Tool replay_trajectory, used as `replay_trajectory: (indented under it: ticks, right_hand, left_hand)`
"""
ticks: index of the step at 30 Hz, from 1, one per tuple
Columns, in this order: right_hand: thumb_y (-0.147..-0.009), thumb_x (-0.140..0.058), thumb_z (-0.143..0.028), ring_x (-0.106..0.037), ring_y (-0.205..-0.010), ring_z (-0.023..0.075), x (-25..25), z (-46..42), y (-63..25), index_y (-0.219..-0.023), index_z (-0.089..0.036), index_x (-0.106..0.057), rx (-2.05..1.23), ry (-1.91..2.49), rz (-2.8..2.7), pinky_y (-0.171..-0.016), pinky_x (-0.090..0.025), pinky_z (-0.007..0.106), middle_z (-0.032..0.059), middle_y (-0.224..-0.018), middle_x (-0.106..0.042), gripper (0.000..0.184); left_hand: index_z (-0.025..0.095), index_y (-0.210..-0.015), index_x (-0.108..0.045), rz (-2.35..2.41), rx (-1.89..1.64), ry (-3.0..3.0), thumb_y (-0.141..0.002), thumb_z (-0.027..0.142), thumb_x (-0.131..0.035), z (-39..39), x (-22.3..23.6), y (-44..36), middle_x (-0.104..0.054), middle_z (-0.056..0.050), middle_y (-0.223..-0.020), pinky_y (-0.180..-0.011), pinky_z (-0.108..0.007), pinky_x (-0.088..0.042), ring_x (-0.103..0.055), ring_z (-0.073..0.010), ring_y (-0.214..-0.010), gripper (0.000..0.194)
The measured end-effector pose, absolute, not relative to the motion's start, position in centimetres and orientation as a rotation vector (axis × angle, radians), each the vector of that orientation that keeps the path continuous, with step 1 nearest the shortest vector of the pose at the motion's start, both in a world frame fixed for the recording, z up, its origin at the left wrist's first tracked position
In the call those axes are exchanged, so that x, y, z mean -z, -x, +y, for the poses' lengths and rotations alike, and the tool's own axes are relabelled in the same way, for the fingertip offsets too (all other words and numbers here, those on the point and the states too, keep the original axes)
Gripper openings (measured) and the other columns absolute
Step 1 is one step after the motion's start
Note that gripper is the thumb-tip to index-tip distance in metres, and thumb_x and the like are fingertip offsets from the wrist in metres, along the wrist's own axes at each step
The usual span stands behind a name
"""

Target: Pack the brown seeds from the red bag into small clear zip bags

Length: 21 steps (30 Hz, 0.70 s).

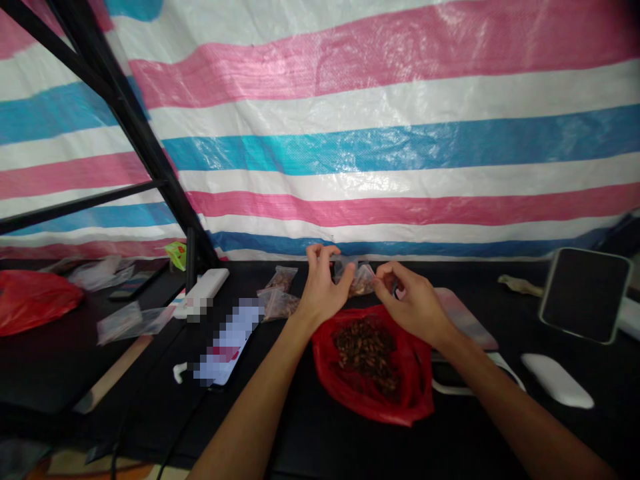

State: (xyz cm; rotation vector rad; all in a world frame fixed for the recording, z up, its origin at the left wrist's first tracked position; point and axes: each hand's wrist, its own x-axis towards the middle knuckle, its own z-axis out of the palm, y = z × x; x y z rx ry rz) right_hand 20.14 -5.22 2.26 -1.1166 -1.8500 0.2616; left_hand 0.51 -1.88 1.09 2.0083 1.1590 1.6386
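A small clear plastic bag of brown pieces [359,281] is held in a narrow pinch by the left hand [323,297] and right hand [413,305], just above an open red plastic bag [413,377] of dark brown pieces [365,350].

We face a pink, white and blue striped tarp [380,147] beyond a black table [300,427], a black metal frame [135,133] slanting at left.
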Motion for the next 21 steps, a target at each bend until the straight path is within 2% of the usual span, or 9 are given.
replay_trajectory:
  ticks: [1,3,6,10,15,21]
  right_hand:
    - [-0.093,-0.062,-0.025,-0.054,-0.065,0.0153,-2.2,-5.1,-20.1,-0.088,-0.024,-0.061,-0.354,1.123,-1.801,-0.064,-0.041,0.030,-0.0028,-0.074,-0.060,0.005]
    - [-0.094,-0.060,-0.029,-0.052,-0.064,0.0147,-2.0,-5.0,-20.0,-0.086,-0.023,-0.060,-0.468,1.112,-1.741,-0.061,-0.039,0.029,-0.0034,-0.072,-0.057,0.010]
    - [-0.096,-0.059,-0.035,-0.052,-0.064,0.0145,-1.8,-4.7,-20.0,-0.085,-0.023,-0.059,-0.540,1.090,-1.716,-0.060,-0.040,0.028,-0.0032,-0.072,-0.058,0.017]
    - [-0.095,-0.062,-0.042,-0.053,-0.066,0.0150,-1.6,-4.4,-20.0,-0.084,-0.023,-0.058,-0.636,1.055,-1.677,-0.062,-0.043,0.029,-0.0026,-0.074,-0.057,0.022]
    - [-0.095,-0.062,-0.048,-0.052,-0.068,0.0151,-1.9,-4.7,-19.9,-0.084,-0.023,-0.057,-0.733,1.001,-1.674,-0.063,-0.044,0.029,-0.0022,-0.074,-0.055,0.028]
    - [-0.096,-0.064,-0.047,-0.051,-0.068,0.0149,-2.4,-5.3,-19.6,-0.089,-0.023,-0.061,-0.795,0.957,-1.732,-0.063,-0.043,0.028,-0.0021,-0.076,-0.057,0.025]
  left_hand:
    - [0.020,-0.112,-0.056,1.160,-1.654,-2.121,-0.092,0.028,-0.066,-2.2,-1.4,-0.4,-0.047,-0.011,-0.122,-0.096,-0.039,-0.052,-0.055,-0.0232,-0.115,0.024]
    - [0.020,-0.096,-0.055,1.072,-1.543,-2.330,-0.094,0.023,-0.060,-3.0,-2.2,-0.4,-0.053,-0.006,-0.102,-0.087,-0.035,-0.050,-0.057,-0.0194,-0.097,0.006]
    - [0.021,-0.078,-0.051,0.916,-1.313,-2.522,-0.097,0.022,-0.056,-3.8,-2.9,-0.6,-0.052,0.001,-0.076,-0.074,-0.031,-0.045,-0.052,-0.0153,-0.074,0.020]
    - [0.020,-0.078,-0.055,0.969,-1.387,-2.571,-0.095,0.021,-0.059,-3.8,-2.9,-0.9,-0.059,-0.002,-0.080,-0.077,-0.033,-0.043,-0.055,-0.0179,-0.079,0.018]
    - [0.021,-0.077,-0.059,0.956,-1.472,-2.377,-0.093,0.023,-0.063,-3.7,-3.2,-1.0,-0.058,-0.002,-0.078,-0.077,-0.032,-0.042,-0.055,-0.0185,-0.080,0.016]
    - [0.019,-0.077,-0.066,0.873,-1.208,-1.944,-0.097,0.038,-0.060,-3.5,-2.8,-1.4,-0.063,-0.001,-0.071,-0.067,-0.028,-0.039,-0.053,-0.0155,-0.068,0.028]
